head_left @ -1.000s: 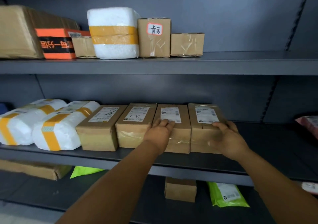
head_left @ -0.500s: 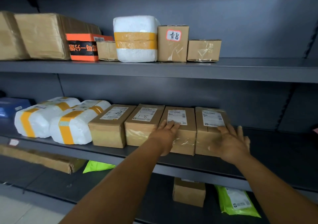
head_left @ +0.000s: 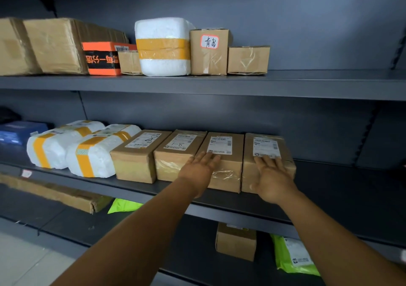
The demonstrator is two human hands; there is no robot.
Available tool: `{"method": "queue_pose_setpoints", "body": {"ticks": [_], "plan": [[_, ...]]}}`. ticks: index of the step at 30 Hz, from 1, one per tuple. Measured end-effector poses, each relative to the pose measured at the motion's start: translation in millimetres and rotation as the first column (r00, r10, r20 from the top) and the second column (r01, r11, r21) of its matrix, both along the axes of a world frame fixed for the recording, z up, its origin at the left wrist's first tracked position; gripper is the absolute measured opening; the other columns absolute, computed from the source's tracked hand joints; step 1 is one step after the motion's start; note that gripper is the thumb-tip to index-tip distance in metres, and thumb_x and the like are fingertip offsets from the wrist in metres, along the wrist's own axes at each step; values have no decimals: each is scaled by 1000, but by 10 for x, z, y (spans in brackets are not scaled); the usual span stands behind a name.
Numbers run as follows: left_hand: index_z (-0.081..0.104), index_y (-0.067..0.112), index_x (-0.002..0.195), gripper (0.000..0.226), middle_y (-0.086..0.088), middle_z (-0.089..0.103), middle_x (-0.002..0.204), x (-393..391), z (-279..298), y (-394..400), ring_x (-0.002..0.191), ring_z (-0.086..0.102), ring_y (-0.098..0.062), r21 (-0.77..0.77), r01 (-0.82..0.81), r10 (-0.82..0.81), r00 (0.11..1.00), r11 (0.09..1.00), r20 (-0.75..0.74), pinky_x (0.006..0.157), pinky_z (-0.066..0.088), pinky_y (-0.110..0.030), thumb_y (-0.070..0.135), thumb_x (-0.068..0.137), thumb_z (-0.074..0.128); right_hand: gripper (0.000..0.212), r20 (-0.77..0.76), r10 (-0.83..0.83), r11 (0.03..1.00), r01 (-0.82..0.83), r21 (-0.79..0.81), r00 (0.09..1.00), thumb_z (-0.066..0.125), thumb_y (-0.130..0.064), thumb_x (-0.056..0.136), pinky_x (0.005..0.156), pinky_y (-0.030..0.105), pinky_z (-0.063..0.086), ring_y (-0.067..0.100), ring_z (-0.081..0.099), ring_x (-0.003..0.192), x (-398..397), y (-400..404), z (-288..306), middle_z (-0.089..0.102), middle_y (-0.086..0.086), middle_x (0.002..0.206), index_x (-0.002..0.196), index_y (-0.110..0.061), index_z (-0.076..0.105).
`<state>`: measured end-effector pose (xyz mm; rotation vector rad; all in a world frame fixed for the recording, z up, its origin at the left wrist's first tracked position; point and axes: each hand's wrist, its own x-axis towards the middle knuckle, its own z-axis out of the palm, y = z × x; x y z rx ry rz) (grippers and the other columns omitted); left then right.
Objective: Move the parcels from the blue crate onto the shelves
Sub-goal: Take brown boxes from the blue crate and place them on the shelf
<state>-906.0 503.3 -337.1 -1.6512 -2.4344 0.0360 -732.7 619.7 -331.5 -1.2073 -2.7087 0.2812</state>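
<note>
Currently, flat, relaxed fingers of the left hand [head_left: 198,169] and right hand [head_left: 272,179] are laid on two adjacent cardboard parcels [head_left: 226,171] [head_left: 267,147]; nothing is grasped.

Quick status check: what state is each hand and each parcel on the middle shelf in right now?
left hand: open, fingers flat on the third brown box
right hand: open, fingers flat on the fourth brown box
first brown box: lying flat, taped shut
second brown box: lying flat, taped shut
two white foam parcels: lying on their sides, yellow tape around them
</note>
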Motion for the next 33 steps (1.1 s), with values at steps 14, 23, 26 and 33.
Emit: {"method": "queue_pose_setpoints", "body": {"ticks": [14, 23, 26, 33], "plan": [[-4, 21, 154, 85, -1, -1, 162, -724, 182, -945, 149, -2, -18, 159, -137, 139, 990, 978, -3, 119, 1, -38, 30, 94, 56, 90, -113, 254, 967, -248, 62, 961, 57, -44, 92, 121, 41, 5, 20, -5, 149, -1159, -909, 132, -4, -3, 162, 154, -22, -5], [-3, 24, 154, 97, 1, 0, 162, -2454, 127, -2258, 149, 2, -21, 190, -268, 267, 963, 944, 32, 120, 8, -40, 40, 86, 65, 90, -118, 373, 928, -367, 71, 920, 60, -42, 90, 121, 40, 7, 19, -1, 149, -2738, -1958, 80, -1, -2, 162, 154, -25, -1], [-5, 26, 153, 98, -1, -3, 162, -2939, 60, -2535, 149, 0, -23, 163, -295, 292, 955, 941, 47, 120, 8, -42, 42, 87, 66, 90, -94, 384, 922, -375, 98, 919, 60, -42, 89, 120, 40, 4, 23, -2, 149, -3228, -2244, 44, -2, -1, 162, 154, -27, -1], [0, 32, 153, 93, -5, -9, 161, -3801, 23, -2736, 148, -9, -28, 98, -319, 315, 948, 943, 50, 117, 6, -51, 45, 87, 64, 86, -8, 333, 931, -327, 163, 943, 59, -40, 91, 118, 45, 1, 29, -10, 148, -3944, -2578, -52, -9, 3, 162, 153, -34, -1]]}}
